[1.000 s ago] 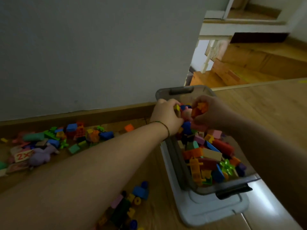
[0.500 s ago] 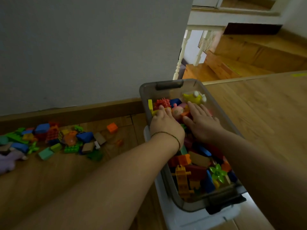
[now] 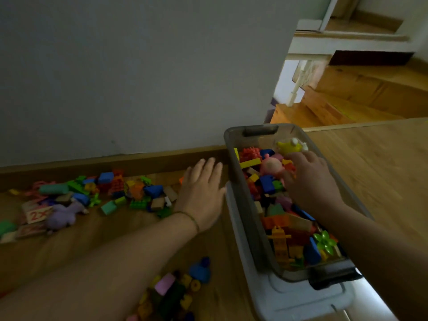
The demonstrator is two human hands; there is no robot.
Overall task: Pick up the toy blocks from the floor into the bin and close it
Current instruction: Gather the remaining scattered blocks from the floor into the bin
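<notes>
- Reaching across a bin (image 3: pixel 233 144) heaped this high risks a spill. The right hand (image 3: pixel 310 179) rests on the load (image 3: pixel 284 228), grip loosely spread and pinching nothing, and could nudge the pig (image 3: pixel 271 167) or the yellow toy (image 3: pixel 289 145) over the rim.
- The left hand (image 3: pixel 201 193) hovers just beside the bin, grip flat and spread, empty. Most blocks (image 3: pixel 129 191) lie on the floor (image 3: pixel 382 170) along the baseboard (image 3: pixel 92 162); a careless sweep would likely scatter them.
- A second cluster (image 3: pixel 176 290) lies near the left forearm — easy to overlook or knock.
- The bin seems to stand on its lid (image 3: pixel 289 302); tugging that free could tip the load.
- The blocks look like hard, glossy, studded plastic, boxy, with a few plain tan ones.
- The plush (image 3: pixel 62 214) is soft and purple.
- The bin is smoky, translucent and rectangular — the floor is smooth wood, so pieces probably slide.
</notes>
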